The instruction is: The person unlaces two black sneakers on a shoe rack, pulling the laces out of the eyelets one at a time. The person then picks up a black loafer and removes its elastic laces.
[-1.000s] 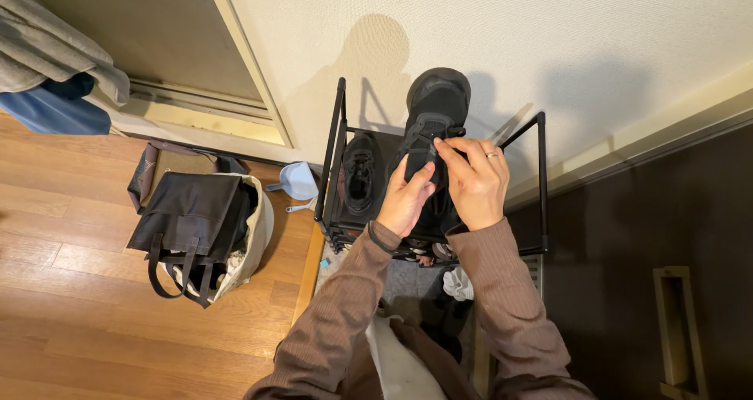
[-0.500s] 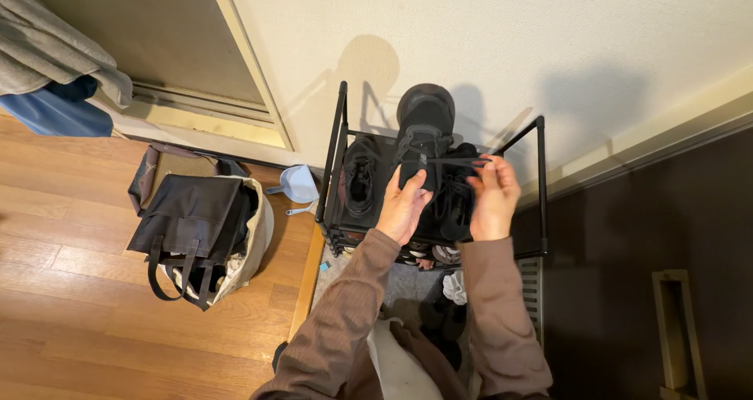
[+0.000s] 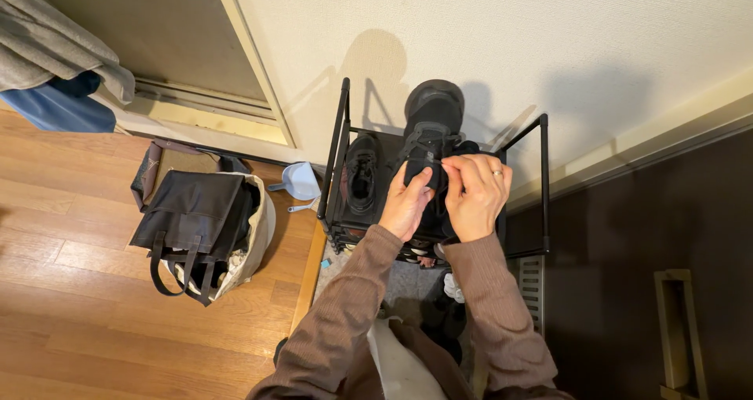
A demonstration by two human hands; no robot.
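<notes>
A black sneaker (image 3: 432,116) is held upright above a black metal shoe rack (image 3: 340,145), toe toward the wall. My left hand (image 3: 408,201) grips its tongue from below. My right hand (image 3: 473,192), with a ring on one finger, pinches the shoe's black lace close to the tongue. Both sleeves are brown ribbed knit. Another black shoe (image 3: 361,171) lies on the rack's top shelf to the left of the held one.
A dark tote bag (image 3: 190,216) sits inside a beige bag on the wooden floor at left. A pale blue dustpan (image 3: 297,182) leans by the rack. Grey and blue cloth (image 3: 49,55) hangs at top left. More shoes lie under the rack.
My right hand, which had pulled the lace out to the right, has come back in to the tongue beside my left hand. The shoe stays held above the rack.
</notes>
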